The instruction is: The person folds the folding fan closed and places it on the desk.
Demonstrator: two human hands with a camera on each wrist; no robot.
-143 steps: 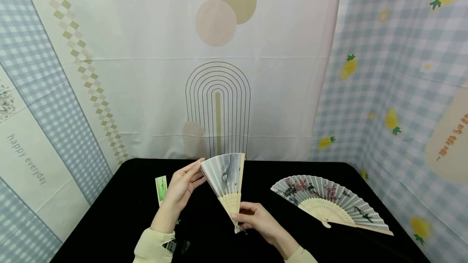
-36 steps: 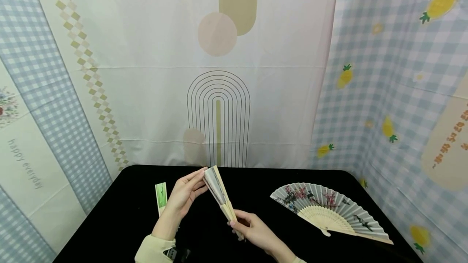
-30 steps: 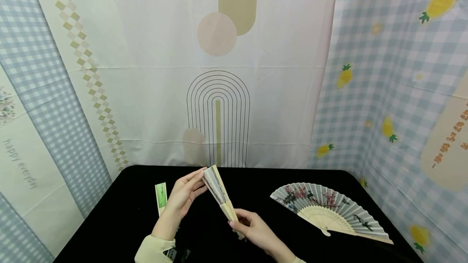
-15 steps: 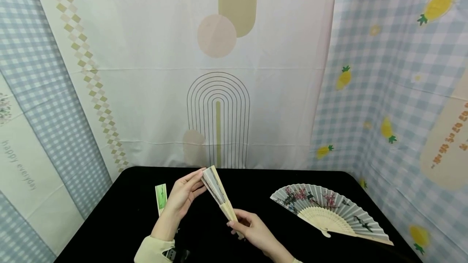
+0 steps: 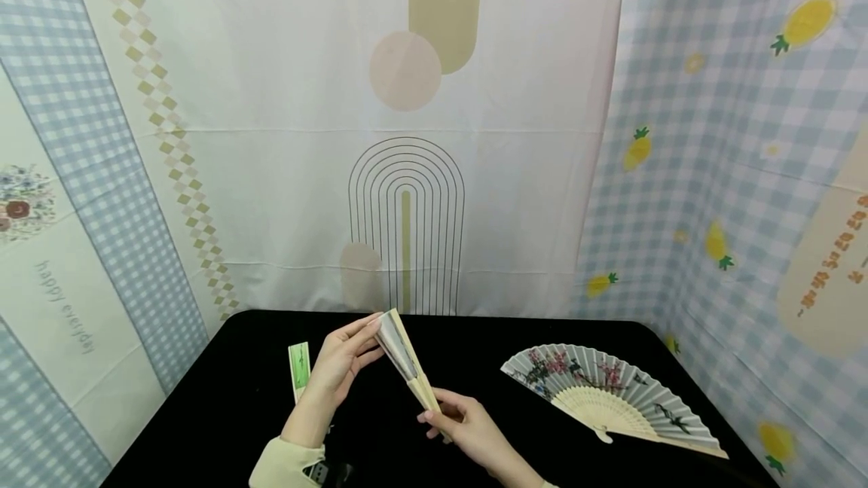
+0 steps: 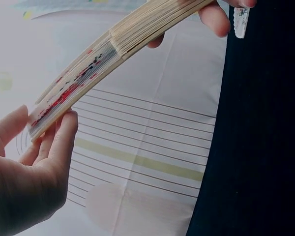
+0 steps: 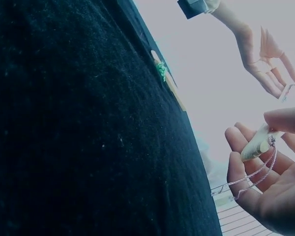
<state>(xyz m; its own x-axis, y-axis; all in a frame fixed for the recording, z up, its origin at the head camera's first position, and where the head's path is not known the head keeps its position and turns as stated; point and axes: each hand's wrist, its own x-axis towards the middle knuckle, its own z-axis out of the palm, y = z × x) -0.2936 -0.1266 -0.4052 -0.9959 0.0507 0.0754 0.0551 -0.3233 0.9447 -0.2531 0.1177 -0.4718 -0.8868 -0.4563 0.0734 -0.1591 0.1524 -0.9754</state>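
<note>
A nearly folded paper fan (image 5: 400, 349) with pale wooden ribs slants between both hands above the black table. Its upper end is pinched between thumb and fingers of my left hand (image 5: 339, 364). Lower down, my right hand (image 5: 471, 428) grips the pivot end. Red and dark painted marks show along the pleats of the folding fan (image 6: 73, 93) in the left wrist view. From its pivot a thin cord (image 7: 250, 182) loops across the right hand's fingers in the right wrist view. The head view hides part of the pivot behind the right fingers.
A spread fan (image 5: 603, 405) with pink blossoms and dark birds lies on the right of the black table (image 5: 224, 413). Left, a folded green fan (image 5: 299, 369) lies partly behind the left forearm. Patterned cloths (image 5: 271, 194) hang behind and at both sides.
Several seconds ago the held fan was partly spread; its pleats are now gathered almost together and it leans left. In the last second, both hands stay nearly still, the right fingers shifting slightly.
</note>
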